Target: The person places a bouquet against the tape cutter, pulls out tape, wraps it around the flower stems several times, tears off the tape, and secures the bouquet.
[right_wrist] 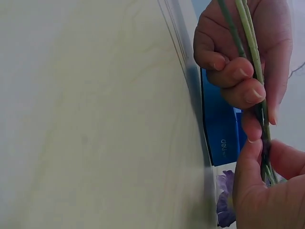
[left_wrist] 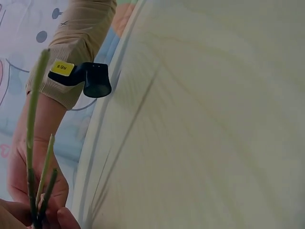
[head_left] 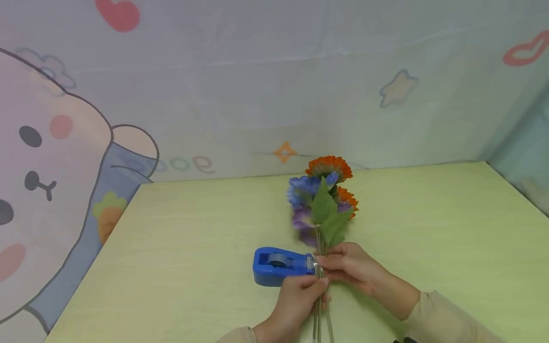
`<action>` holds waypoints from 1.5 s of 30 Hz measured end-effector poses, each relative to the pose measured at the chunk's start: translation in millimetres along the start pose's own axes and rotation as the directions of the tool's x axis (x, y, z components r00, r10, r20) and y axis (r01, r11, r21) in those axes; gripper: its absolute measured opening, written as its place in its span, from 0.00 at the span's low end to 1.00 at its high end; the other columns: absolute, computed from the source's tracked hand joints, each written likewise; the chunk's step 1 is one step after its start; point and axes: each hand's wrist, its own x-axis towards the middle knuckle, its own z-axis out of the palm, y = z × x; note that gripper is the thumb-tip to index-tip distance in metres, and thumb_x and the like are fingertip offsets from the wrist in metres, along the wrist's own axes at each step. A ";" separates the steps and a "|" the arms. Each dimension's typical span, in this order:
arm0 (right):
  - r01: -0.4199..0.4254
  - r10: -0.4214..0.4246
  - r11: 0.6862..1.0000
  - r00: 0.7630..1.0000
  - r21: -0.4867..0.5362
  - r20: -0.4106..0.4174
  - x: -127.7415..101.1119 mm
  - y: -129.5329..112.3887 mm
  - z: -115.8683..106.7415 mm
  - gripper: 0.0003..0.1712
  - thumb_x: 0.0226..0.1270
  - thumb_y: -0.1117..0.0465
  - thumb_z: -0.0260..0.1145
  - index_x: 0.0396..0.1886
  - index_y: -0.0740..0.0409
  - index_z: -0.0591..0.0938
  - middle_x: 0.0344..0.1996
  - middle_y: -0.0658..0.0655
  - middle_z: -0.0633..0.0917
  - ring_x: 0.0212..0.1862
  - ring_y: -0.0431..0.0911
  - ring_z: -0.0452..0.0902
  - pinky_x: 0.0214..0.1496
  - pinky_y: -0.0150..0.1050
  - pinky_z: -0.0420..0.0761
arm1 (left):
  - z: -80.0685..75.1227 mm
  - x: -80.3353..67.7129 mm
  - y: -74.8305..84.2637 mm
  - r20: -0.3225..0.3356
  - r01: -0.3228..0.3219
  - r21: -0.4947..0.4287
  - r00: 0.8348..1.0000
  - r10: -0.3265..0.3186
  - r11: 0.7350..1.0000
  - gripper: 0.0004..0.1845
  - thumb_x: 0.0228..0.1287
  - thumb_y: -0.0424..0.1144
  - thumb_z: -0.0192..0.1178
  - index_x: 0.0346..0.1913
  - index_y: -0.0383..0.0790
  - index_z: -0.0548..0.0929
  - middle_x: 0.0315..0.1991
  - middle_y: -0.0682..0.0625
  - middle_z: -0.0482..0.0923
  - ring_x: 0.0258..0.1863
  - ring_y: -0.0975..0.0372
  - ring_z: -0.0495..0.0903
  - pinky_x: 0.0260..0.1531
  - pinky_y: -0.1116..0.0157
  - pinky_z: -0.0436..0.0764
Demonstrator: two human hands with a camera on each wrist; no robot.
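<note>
A: Where are the stems (head_left: 319, 286)?
B: Near the worktop's (head_left: 429, 228) front edge; I have both hands (head_left: 296, 300) clamped on them beside the tape dispenser (head_left: 280, 266). I'd judge tight, overlapping wraps best

Lettering "deli", partly cut off by the tabletop edge, stands in white on the blue tape dispenser (right_wrist: 220, 129) in the right wrist view. A small yellow label (left_wrist: 62, 67) on the black wrist-worn camera mount (left_wrist: 90, 78) carries short dark characters, too blurred to read. The printed backdrop (head_left: 188, 164) behind the far edge of the tabletop shows mirrored round letters resembling "good", faint.
</note>
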 end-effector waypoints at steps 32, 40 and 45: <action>0.020 -0.018 0.995 1.000 -0.098 0.025 3.6 6.2 -0.6 0.25 0.60 0.72 0.61 0.54 0.82 0.67 0.40 0.54 0.83 0.37 0.40 0.80 0.42 0.35 0.80 | 7.0 -2.9 -4.9 0.094 0.184 -0.068 0.980 -0.177 0.981 0.14 0.73 0.34 0.42 0.39 0.31 0.78 0.23 0.52 0.78 0.21 0.67 0.79 0.26 0.66 0.80; 0.055 -0.051 0.990 0.998 -0.130 0.033 8.2 7.8 1.9 0.24 0.57 0.71 0.59 0.52 0.81 0.69 0.38 0.52 0.82 0.34 0.39 0.78 0.38 0.33 0.80 | 8.7 -0.4 -8.6 0.076 0.165 -0.073 0.984 -0.159 0.984 0.14 0.73 0.35 0.43 0.37 0.31 0.78 0.22 0.53 0.77 0.20 0.67 0.78 0.24 0.67 0.79; 0.074 -0.069 0.985 0.997 -0.158 0.037 9.7 6.9 4.8 0.29 0.56 0.71 0.57 0.56 0.84 0.64 0.29 0.50 0.83 0.31 0.38 0.78 0.35 0.32 0.79 | 9.6 -0.8 -6.8 0.067 0.148 -0.085 0.988 -0.142 0.985 0.14 0.73 0.34 0.43 0.35 0.31 0.78 0.21 0.52 0.76 0.19 0.66 0.77 0.23 0.67 0.79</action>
